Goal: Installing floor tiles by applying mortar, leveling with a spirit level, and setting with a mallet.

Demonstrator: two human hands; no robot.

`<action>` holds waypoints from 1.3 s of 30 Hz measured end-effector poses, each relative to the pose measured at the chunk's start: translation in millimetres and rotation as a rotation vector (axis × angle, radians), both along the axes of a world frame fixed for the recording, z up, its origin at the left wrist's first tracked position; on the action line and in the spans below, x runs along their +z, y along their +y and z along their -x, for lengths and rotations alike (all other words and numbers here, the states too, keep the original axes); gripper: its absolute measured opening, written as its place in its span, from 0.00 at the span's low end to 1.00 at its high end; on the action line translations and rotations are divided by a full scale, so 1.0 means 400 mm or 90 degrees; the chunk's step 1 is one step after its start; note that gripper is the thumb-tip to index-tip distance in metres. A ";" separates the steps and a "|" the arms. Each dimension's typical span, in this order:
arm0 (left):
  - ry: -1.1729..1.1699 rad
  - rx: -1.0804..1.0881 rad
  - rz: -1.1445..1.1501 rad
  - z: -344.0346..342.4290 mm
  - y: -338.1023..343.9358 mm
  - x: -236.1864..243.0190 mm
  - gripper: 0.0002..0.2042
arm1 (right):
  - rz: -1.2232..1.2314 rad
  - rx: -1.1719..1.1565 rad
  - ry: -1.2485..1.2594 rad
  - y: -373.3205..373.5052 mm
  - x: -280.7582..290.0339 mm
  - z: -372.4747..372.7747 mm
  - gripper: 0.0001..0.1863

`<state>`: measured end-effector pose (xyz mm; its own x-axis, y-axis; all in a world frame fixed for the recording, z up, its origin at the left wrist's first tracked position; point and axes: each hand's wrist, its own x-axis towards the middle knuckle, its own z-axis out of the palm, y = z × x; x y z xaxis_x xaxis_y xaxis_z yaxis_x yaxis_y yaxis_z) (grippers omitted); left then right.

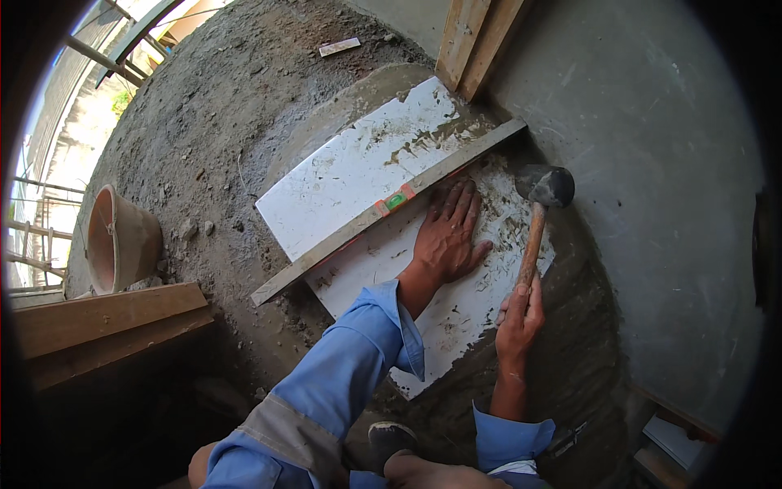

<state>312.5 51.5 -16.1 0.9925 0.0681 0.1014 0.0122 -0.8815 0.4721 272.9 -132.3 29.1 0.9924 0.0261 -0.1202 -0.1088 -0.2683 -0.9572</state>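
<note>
White tile (456, 314) lies at lower centre on wet mortar; the left hand (448, 236) presses flat on it, fingers spread. Right hand (520, 318) is clamped on a mallet (539, 213) near the tile's right edge. Beyond, a straightedge level (383, 209) crosses both tiles; bare mortar bed (204, 138) opens upper left.

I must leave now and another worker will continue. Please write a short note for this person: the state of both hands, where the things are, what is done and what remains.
Left hand: flat, palm down on the near white tile.
Right hand: grips the wooden handle of the rubber mallet; its head is above the tile's far right corner.
A long straightedge with a level lies across the joint between this tile and the far white tile.
Done: both tiles lie on the wet mortar bed.
Left, probably: tap the near tile, check the level, clean off mortar smears.
</note>
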 end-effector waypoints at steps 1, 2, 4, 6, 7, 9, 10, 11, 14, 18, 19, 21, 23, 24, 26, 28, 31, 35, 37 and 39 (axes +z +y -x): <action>0.001 0.002 -0.002 -0.002 0.000 -0.002 0.41 | -0.027 -0.013 0.016 0.001 0.008 0.008 0.25; -0.004 0.004 0.001 -0.001 -0.003 -0.001 0.41 | -0.029 -0.012 0.019 0.000 0.011 0.017 0.25; -0.006 0.008 0.003 0.004 0.001 -0.003 0.41 | -0.059 -0.086 -0.060 0.002 0.018 0.028 0.25; -0.006 0.005 0.008 0.004 0.006 0.000 0.41 | -0.045 -0.096 -0.084 0.004 0.025 0.024 0.28; -0.008 0.003 0.011 0.001 0.001 0.000 0.41 | 0.032 -0.086 -0.075 -0.016 0.009 0.017 0.28; -0.014 0.002 0.011 -0.005 -0.008 0.003 0.41 | 0.266 0.023 -0.153 -0.058 -0.044 -0.028 0.28; -0.013 0.002 0.008 -0.002 -0.006 -0.001 0.41 | 0.263 0.023 -0.152 -0.045 -0.039 -0.040 0.28; -0.004 -0.001 -0.002 0.002 -0.006 -0.003 0.41 | 0.253 0.027 -0.105 -0.032 -0.026 -0.050 0.29; 0.001 -0.003 -0.019 0.002 0.005 -0.009 0.42 | 0.253 0.030 -0.064 -0.014 -0.039 -0.068 0.30; -0.015 0.003 -0.008 -0.004 0.000 -0.003 0.42 | 0.260 0.067 -0.051 -0.013 -0.051 -0.064 0.30; -0.016 0.003 -0.004 -0.006 -0.006 0.000 0.42 | 0.227 0.058 -0.043 -0.020 -0.061 -0.062 0.29; -0.008 0.002 -0.002 -0.006 -0.004 0.001 0.42 | 0.188 0.054 -0.033 -0.016 -0.064 -0.063 0.28; -0.010 0.003 -0.004 -0.004 -0.001 0.001 0.42 | 0.155 0.037 0.089 -0.013 -0.050 -0.067 0.27; -0.012 0.004 -0.005 -0.003 0.001 -0.001 0.42 | 0.154 0.038 0.089 -0.011 -0.045 -0.066 0.27; -0.008 0.004 -0.003 -0.001 0.003 -0.004 0.42 | 0.082 0.053 0.101 -0.010 -0.034 -0.064 0.26; -0.004 0.004 -0.001 0.000 0.002 -0.008 0.41 | 0.076 0.051 0.076 -0.012 -0.025 -0.056 0.25; 0.001 0.005 -0.007 0.000 0.003 -0.008 0.41 | 0.033 0.019 0.017 -0.015 0.018 -0.031 0.25; 0.000 0.007 -0.001 -0.003 -0.002 -0.007 0.41 | -0.032 -0.015 -0.130 -0.030 0.033 -0.011 0.26; -0.009 0.010 -0.002 -0.007 0.001 -0.004 0.41 | -0.051 -0.014 -0.191 -0.035 0.014 -0.021 0.26; -0.013 0.005 0.000 -0.010 -0.003 -0.003 0.41 | 0.307 0.067 -0.181 -0.032 -0.034 -0.055 0.26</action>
<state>316.4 50.4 -17.5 0.9897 0.0758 0.1210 0.0097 -0.8812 0.4726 295.0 -145.0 15.7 0.9825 0.1347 0.1288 0.1862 -0.6781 -0.7110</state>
